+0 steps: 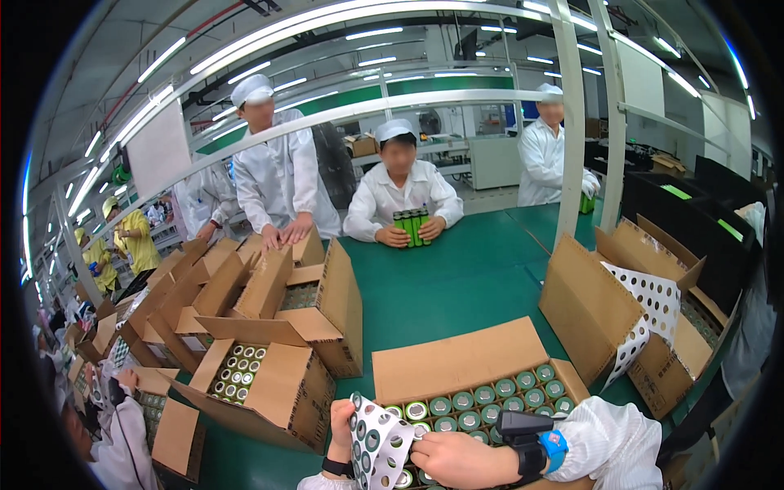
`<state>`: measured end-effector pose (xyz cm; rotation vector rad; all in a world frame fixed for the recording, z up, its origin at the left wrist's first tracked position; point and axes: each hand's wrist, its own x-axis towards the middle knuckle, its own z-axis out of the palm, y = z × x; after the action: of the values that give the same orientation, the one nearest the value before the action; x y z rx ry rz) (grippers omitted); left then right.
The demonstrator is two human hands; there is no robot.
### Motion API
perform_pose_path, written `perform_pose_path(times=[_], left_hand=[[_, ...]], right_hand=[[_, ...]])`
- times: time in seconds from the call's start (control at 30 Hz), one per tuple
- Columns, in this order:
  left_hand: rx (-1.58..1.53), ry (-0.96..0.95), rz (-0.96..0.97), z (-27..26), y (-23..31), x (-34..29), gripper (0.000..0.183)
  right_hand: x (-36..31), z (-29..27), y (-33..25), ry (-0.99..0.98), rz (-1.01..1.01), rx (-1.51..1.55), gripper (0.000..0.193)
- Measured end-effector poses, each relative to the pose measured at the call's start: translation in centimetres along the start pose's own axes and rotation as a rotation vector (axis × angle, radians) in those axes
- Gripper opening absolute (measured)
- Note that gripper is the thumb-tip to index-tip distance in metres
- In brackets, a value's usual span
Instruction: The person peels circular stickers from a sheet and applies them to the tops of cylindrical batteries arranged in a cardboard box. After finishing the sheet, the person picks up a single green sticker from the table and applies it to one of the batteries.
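Observation:
A white sheet punched with round holes (pixel 377 441) stands bent over the near left part of an open cardboard box (pixel 457 359). My left hand (pixel 340 425) grips this perforated sheet by its left edge. Rows of green cylindrical battery cells (pixel 486 394) stand upright in the box, their round ends facing up. Over these cells reaches my right hand (pixel 465 456), its fingers drawn together at the sheet's right edge. Whatever is between those fingertips is hidden. The sheet and my right forearm cover part of the cells.
Left of my box stands another open carton (pixel 286 384) of cells, with more boxes (pixel 331 302) behind. On the right, cartons (pixel 588 302) hold another perforated sheet (pixel 645 298). Across the green table (pixel 425 286), a co-worker holds several green cells (pixel 411 227). A metal post (pixel 566 163) rises at the right.

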<state>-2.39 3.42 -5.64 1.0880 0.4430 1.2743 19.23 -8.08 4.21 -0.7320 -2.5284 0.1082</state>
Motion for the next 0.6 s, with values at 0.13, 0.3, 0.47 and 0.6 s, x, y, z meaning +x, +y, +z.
perform_pose_path(times=[0.13,0.3,0.47,0.6], left_hand=[[0.042,-0.011,0.028,0.4,0.6,0.3,0.034],[-0.002,0.003,0.030,0.2,0.4,-0.1,0.034],[0.026,0.003,0.018,0.6,0.7,0.4,0.033],[0.088,0.035,0.031,0.5,1.0,0.2,0.030]], right_hand=[[-0.2,1.1,-1.3,-0.050,0.098,-0.147,0.022],[0.1,0.2,-1.5,-0.078,0.107,-0.139,0.032],[0.6,-0.4,-0.7,-0.018,-0.051,-0.200,0.028],[0.4,-0.7,-1.6,-0.286,-0.032,-0.257,0.022]])
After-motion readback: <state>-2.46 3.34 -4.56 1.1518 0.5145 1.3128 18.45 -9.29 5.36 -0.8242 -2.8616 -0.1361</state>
